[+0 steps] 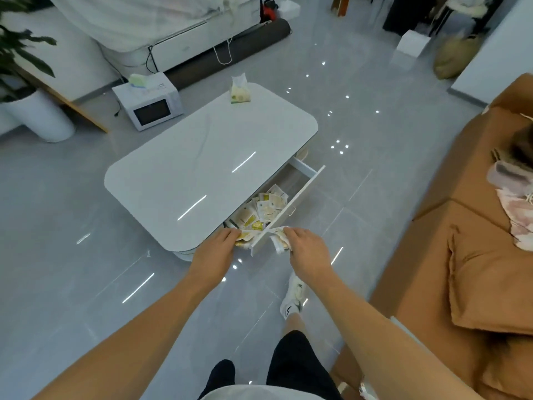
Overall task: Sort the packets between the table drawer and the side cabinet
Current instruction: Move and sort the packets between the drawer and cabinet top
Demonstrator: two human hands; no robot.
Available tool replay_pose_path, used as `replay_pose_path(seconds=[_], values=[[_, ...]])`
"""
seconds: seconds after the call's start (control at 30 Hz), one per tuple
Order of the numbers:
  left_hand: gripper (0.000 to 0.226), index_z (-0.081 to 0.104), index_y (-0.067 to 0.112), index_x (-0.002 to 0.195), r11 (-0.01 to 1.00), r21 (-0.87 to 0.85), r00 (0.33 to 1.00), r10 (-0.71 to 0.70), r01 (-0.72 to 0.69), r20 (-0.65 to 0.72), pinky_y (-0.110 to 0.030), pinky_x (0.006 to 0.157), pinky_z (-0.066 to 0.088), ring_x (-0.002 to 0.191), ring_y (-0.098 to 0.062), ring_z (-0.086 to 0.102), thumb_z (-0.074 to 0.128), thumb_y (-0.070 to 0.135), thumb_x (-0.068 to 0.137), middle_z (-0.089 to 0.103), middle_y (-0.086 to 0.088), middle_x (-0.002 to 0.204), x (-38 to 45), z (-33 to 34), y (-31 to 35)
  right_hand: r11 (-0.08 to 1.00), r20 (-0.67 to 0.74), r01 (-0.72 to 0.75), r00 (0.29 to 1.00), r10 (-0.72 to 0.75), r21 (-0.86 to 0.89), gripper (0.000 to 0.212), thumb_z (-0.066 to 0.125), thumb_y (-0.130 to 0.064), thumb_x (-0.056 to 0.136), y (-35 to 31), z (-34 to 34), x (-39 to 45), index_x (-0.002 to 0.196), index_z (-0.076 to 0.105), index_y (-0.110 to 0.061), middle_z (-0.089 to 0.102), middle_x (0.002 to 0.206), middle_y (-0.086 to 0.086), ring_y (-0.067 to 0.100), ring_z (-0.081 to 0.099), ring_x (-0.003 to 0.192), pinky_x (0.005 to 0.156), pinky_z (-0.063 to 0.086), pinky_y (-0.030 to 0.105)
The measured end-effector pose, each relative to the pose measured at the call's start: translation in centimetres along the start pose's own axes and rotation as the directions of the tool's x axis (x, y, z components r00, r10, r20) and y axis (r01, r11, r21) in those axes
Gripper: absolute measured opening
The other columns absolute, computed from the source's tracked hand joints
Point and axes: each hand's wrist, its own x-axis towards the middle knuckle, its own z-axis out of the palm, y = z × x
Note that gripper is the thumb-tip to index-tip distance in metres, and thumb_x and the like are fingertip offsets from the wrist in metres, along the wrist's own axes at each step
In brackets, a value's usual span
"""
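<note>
Two hands at an open table drawer (291,194) of packets (266,207)
Left hand (216,249) and right hand (307,251) each grip packets at the drawer's 6 o'clock end

Glossy white table top (202,157), polished grey floor tiles (360,90), papery packets (268,207), tan cloth sofa (473,255)

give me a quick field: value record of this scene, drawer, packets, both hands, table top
drawer: the table drawer is pulled open
packets: loose packets piled in the drawer's near end
left hand: left hand reaches into the drawer, fingers on packets
right hand: right hand grips a bunch of packets beside the drawer front
table top: white table with a tissue pack at its far end
</note>
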Motion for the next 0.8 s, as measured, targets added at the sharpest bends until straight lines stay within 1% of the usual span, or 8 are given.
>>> replay_pose_path(seconds=[0.13, 0.2, 0.23, 0.33, 0.4, 0.53, 0.67, 0.8], values=[[0.05, 0.056, 0.018, 0.131, 0.995, -0.031, 0.994, -0.091, 0.093, 0.058, -0.039, 0.072, 0.054, 0.11, -0.027, 0.06, 0.062, -0.001, 0.085, 0.06, 0.0, 0.127, 9.6, 3.7, -2.0, 0.996, 0.093, 0.084, 0.992, -0.083, -0.011, 0.048, 0.057, 0.004, 0.079, 4.4, 2.8, 11.5, 0.122, 0.059, -0.015, 0.068, 0.112, 0.004, 0.029, 0.062, 0.094, 0.074, 0.042, 0.035], [0.048, 0.057, 0.018, 0.128, 0.986, -0.047, 0.985, -0.155, 0.158, 0.074, -0.04, 0.07, 0.054, 0.105, -0.028, 0.061, 0.06, -0.003, 0.085, 0.061, -0.002, 0.123, 14.3, 6.2, -2.9, 0.992, 0.143, 0.125, 0.982, -0.123, -0.009, 0.047, 0.059, 0.004, 0.077, 6.7, 5.0, 17.2, 0.12, 0.06, -0.014, 0.068, 0.109, 0.004, 0.028, 0.062, 0.093, 0.072, 0.037, 0.032], [0.048, 0.055, 0.018, 0.128, 0.981, -0.058, 0.98, -0.18, 0.185, 0.081, -0.041, 0.071, 0.054, 0.104, -0.028, 0.06, 0.059, -0.002, 0.086, 0.061, -0.001, 0.122, 16.5, 7.8, -3.4, 0.989, 0.168, 0.145, 0.976, -0.14, -0.015, 0.047, 0.06, 0.004, 0.077, 7.7, 6.4, 19.7, 0.12, 0.06, -0.014, 0.068, 0.11, 0.004, 0.029, 0.063, 0.095, 0.073, 0.039, 0.033], [0.053, 0.055, 0.019, 0.13, 0.963, -0.099, 0.966, -0.24, 0.249, 0.096, -0.042, 0.074, 0.055, 0.103, -0.026, 0.059, 0.061, -0.006, 0.083, 0.059, -0.001, 0.124, 22.6, 13.6, -5.7, 0.976, 0.261, 0.215, 0.945, -0.199, -0.034, 0.049, 0.062, 0.003, 0.08, 10.4, 11.4, 26.9, 0.126, 0.059, -0.013, 0.067, 0.118, 0.006, 0.03, 0.062, 0.107, 0.086, 0.047, 0.037], [0.057, 0.056, 0.017, 0.13, 0.949, -0.107, 0.95, -0.284, 0.297, 0.127, -0.042, 0.074, 0.054, 0.103, -0.028, 0.059, 0.065, -0.008, 0.08, 0.059, -0.004, 0.123, 25.9, 18.0, -7.3, 0.965, 0.33, 0.255, 0.917, -0.223, -0.055, 0.051, 0.063, 0.002, 0.082, 12.0, 15.5, 31.2, 0.131, 0.056, -0.014, 0.064, 0.126, 0.006, 0.03, 0.059, 0.117, 0.095, 0.047, 0.04], [0.061, 0.054, 0.013, 0.137, 0.923, -0.099, 0.918, -0.351, 0.373, 0.185, -0.042, 0.079, 0.055, 0.113, -0.032, 0.058, 0.065, -0.008, 0.081, 0.058, -0.009, 0.132, 30.5, 26.8, -10.8, 0.941, 0.415, 0.321, 0.875, -0.25, -0.108, 0.053, 0.063, 0.0, 0.085, 15.0, 24.5, 38.1, 0.135, 0.054, -0.015, 0.064, 0.129, 0.006, 0.029, 0.059, 0.119, 0.102, 0.047, 0.043], [0.064, 0.05, 0.014, 0.137, 0.91, -0.12, 0.902, -0.362, 0.396, 0.235, -0.041, 0.079, 0.053, 0.117, -0.03, 0.054, 0.07, -0.005, 0.078, 0.055, -0.008, 0.134, 34.1, 34.3, -14.2, 0.922, 0.453, 0.351, 0.857, -0.246, -0.163, 0.05, 0.063, -0.003, 0.086, 17.8, 32.1, 42.9, 0.134, 0.054, -0.014, 0.064, 0.123, 0.005, 0.028, 0.06, 0.11, 0.091, 0.048, 0.039], [0.075, 0.042, 0.017, 0.142, 0.888, -0.058, 0.858, -0.421, 0.456, 0.294, -0.044, 0.093, 0.052, 0.13, -0.029, 0.046, 0.074, -0.001, 0.077, 0.047, -0.006, 0.146, 37.4, 39.3, -17.1, 0.91, 0.482, 0.368, 0.843, -0.238, -0.193, 0.047, 0.062, -0.001, 0.084, 19.1, 37.4, 46.2, 0.129, 0.055, -0.014, 0.064, 0.117, 0.007, 0.029, 0.06, 0.106, 0.084, 0.048, 0.038]])
